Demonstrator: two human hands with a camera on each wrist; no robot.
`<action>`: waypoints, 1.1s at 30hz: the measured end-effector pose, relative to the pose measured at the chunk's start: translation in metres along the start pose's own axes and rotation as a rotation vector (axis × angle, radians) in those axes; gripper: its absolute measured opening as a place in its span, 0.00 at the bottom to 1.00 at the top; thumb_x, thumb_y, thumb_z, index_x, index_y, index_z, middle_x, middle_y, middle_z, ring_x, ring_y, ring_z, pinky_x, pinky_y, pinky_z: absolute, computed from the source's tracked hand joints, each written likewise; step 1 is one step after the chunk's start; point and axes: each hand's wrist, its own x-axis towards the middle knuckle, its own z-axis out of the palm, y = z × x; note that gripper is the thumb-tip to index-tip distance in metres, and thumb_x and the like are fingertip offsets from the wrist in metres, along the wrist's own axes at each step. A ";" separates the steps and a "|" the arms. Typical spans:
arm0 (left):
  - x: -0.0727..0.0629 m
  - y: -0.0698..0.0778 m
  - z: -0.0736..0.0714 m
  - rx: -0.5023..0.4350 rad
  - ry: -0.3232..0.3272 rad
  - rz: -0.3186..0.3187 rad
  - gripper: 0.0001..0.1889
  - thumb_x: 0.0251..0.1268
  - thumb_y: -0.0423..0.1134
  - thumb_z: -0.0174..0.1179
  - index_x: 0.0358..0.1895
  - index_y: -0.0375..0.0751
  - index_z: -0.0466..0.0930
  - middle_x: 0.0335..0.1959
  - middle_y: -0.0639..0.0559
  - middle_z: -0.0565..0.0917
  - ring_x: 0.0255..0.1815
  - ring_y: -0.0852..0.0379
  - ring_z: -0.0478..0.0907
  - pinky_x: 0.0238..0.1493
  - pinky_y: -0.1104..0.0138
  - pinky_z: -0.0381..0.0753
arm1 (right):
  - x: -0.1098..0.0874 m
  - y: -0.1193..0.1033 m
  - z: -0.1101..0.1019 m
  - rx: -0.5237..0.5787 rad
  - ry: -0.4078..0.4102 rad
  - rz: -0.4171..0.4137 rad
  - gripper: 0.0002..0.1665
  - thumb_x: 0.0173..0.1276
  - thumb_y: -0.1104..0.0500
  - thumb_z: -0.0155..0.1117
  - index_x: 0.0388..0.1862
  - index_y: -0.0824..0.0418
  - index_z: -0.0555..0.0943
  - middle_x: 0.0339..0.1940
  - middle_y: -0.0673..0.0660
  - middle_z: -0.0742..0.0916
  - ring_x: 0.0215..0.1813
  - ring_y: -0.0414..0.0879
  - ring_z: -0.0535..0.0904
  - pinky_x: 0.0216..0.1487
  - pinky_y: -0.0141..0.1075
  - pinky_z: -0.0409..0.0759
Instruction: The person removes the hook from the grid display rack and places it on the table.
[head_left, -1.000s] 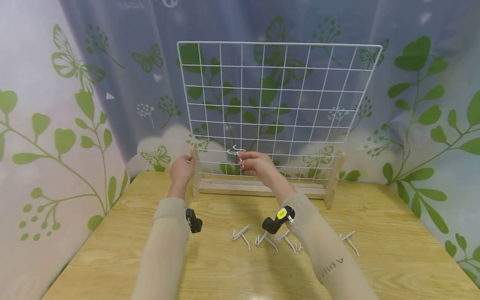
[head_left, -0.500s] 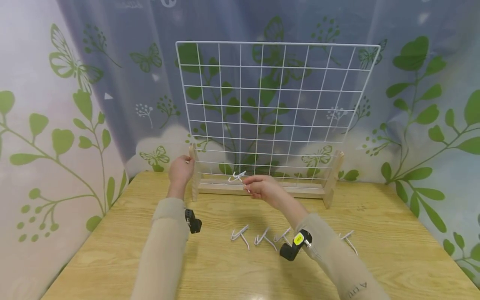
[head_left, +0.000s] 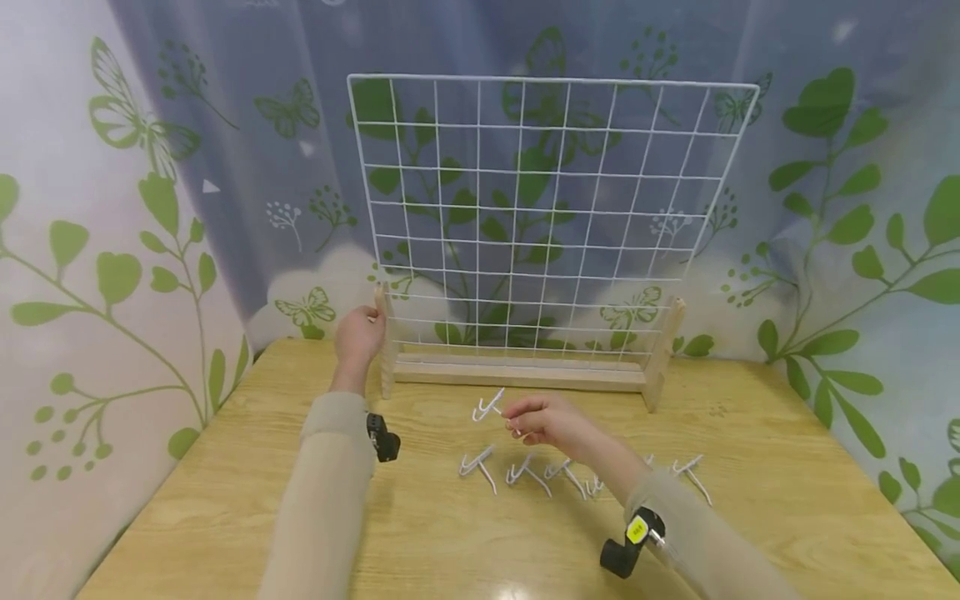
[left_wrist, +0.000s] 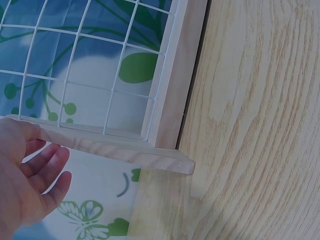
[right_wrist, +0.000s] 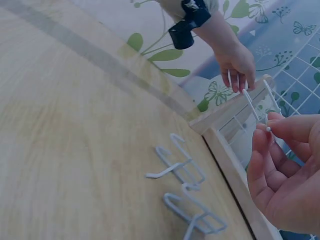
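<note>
In the head view my right hand (head_left: 558, 429) pinches the stem of a white wire hook (head_left: 491, 406) between thumb and fingertips, its prongs pointing left, over the table in front of the wire grid. The right wrist view shows the stem's rounded tip (right_wrist: 268, 129) sticking out past the fingertips. My left hand (head_left: 358, 342) holds the upper end of the stand's left wooden upright (head_left: 387, 367). Seen from the left wrist, thumb and fingers are at the upright's edge, the other fingers loosely bent beside it. The white wire grid (head_left: 551, 174) stands upright in this wooden stand.
Several more white hooks lie in a row on the table (head_left: 225, 508), among them one hook (head_left: 480, 463) at the left end and another (head_left: 692, 468) at the right. My right forearm covers part of the row. A patterned curtain (head_left: 300, 208) hangs close behind the grid.
My right hand has come down and toward me from the grid's lower part, bringing the hook along, and is now over the table. The left hand has stayed on the upright.
</note>
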 end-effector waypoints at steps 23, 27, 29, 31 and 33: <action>0.003 -0.002 0.000 -0.026 -0.004 -0.012 0.21 0.70 0.44 0.45 0.56 0.32 0.73 0.50 0.37 0.79 0.47 0.42 0.76 0.46 0.54 0.75 | -0.073 0.044 -0.038 0.040 -0.097 0.031 0.08 0.61 0.65 0.61 0.39 0.65 0.82 0.35 0.51 0.84 0.36 0.41 0.79 0.39 0.32 0.78; 0.002 -0.001 -0.001 -0.022 -0.015 -0.008 0.21 0.70 0.44 0.44 0.56 0.32 0.73 0.51 0.37 0.78 0.49 0.41 0.76 0.47 0.53 0.75 | -0.088 0.046 -0.064 0.043 -0.100 0.003 0.08 0.63 0.66 0.58 0.39 0.60 0.82 0.36 0.50 0.84 0.38 0.39 0.79 0.41 0.31 0.78; 0.001 0.000 -0.002 -0.021 -0.020 -0.006 0.21 0.71 0.44 0.44 0.56 0.32 0.73 0.51 0.36 0.78 0.49 0.41 0.76 0.47 0.53 0.75 | -0.096 0.046 -0.078 0.048 -0.102 -0.015 0.09 0.64 0.67 0.57 0.40 0.59 0.82 0.36 0.49 0.84 0.38 0.39 0.80 0.41 0.32 0.78; 0.000 0.001 -0.002 -0.021 -0.021 -0.006 0.21 0.70 0.44 0.44 0.56 0.32 0.73 0.51 0.36 0.78 0.49 0.41 0.76 0.47 0.53 0.74 | -0.103 0.046 -0.092 0.044 -0.102 -0.035 0.11 0.66 0.68 0.54 0.41 0.58 0.82 0.36 0.49 0.84 0.38 0.39 0.80 0.42 0.32 0.78; -0.001 0.002 -0.002 -0.023 -0.020 -0.006 0.21 0.70 0.44 0.45 0.56 0.32 0.73 0.50 0.36 0.78 0.48 0.41 0.76 0.47 0.53 0.74 | -0.110 0.046 -0.106 0.032 -0.093 -0.044 0.12 0.66 0.68 0.53 0.41 0.57 0.82 0.36 0.48 0.84 0.39 0.39 0.80 0.42 0.32 0.79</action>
